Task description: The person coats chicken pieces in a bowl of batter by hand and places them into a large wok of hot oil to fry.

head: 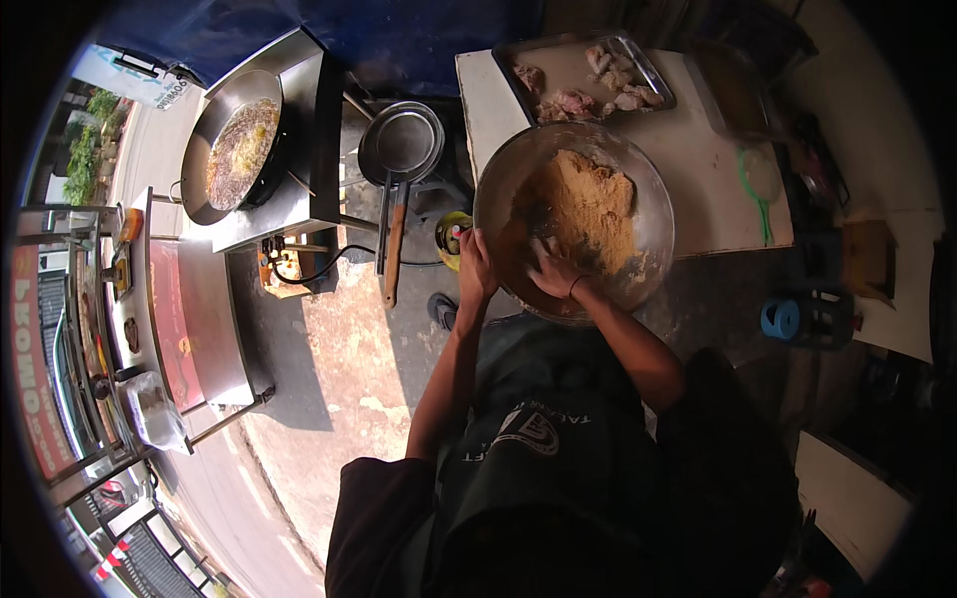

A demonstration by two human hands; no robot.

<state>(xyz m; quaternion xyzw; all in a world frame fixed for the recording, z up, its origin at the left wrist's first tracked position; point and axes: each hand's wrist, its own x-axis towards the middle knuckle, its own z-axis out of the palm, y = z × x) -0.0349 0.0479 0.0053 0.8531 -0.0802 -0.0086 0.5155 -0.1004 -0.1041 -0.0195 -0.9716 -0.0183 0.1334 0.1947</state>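
A large metal bowl (658, 217) stands at the edge of a pale table, with a mound of yellow-brown breading flour (594, 202) heaped in it. My left hand (476, 265) grips the bowl's left rim. Inside the bowl, at the near edge of the flour, rests my right hand (553, 269), fingers spread; nothing shows in it. Just beyond the bowl, pieces of raw chicken (572, 101) lie on a metal tray (553, 52).
On the left a wok (194, 168) of bubbling oil sits on a metal stove (310, 142). Long-handled strainers (407, 142) are beside it. A green-handled sieve (762, 202) lies at the table's right. A blue-topped stool (781, 319) stands lower right.
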